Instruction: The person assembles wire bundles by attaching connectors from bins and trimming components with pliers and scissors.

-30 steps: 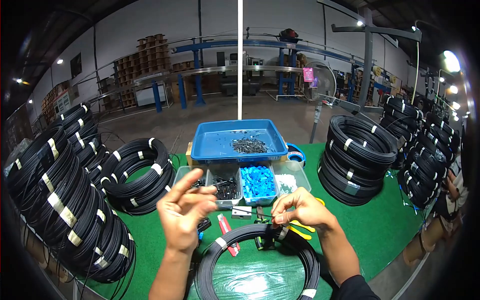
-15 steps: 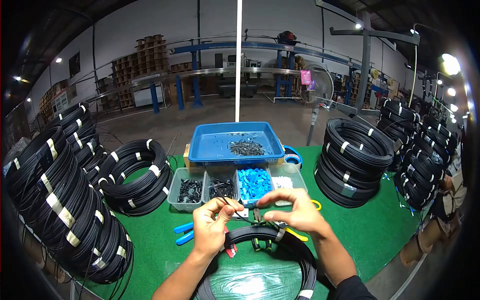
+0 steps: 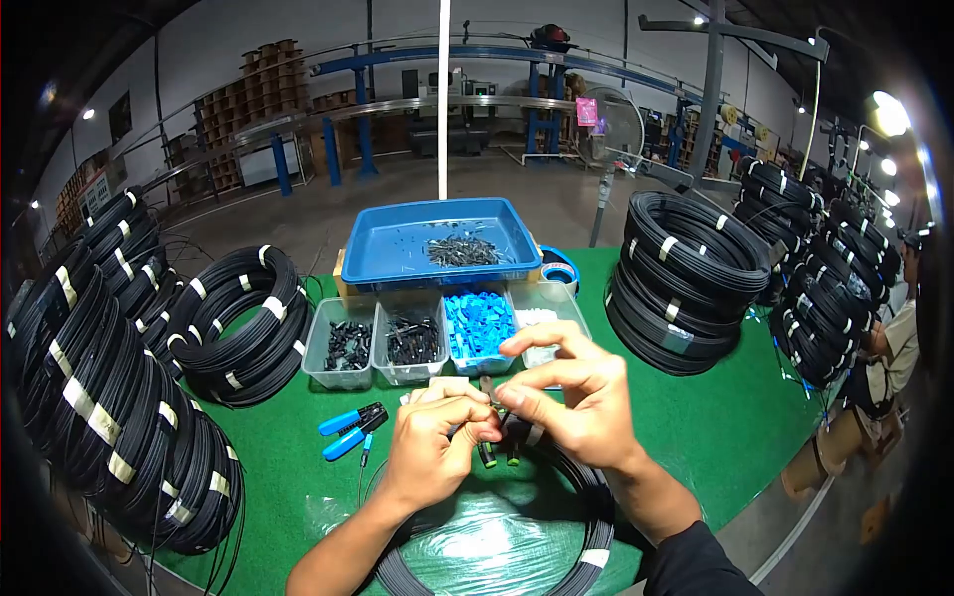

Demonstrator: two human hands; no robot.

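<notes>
My left hand (image 3: 437, 437) is closed, thumb and fingers pinching a thin black cable (image 3: 504, 421) near its end. Close against it, my right hand (image 3: 581, 397) pinches at the same spot with the thumb and a finger, its index finger raised; the exact tip of the cable is hidden by the fingers. Under both hands lies a black cable coil (image 3: 588, 497). Cutting pliers with black and green handles (image 3: 487, 454) lie partly hidden behind my fingers. Left of my left hand rests a blue-handled wire stripper (image 3: 348, 437), with a small blue connector (image 3: 366, 447) beside it.
Clear bins hold black parts (image 3: 348, 346), blue connectors (image 3: 480, 323) and white parts (image 3: 537, 323). Behind them stands a blue tray (image 3: 373, 238) with black scraps. Cable coils are stacked left (image 3: 129, 427) and right (image 3: 686, 288). A person (image 3: 894, 348) is at the far right.
My hands have come together at the cable; the right one, with fingers apart before, now pinches there. The view has shifted, so the bins and tray appear further left and higher.
</notes>
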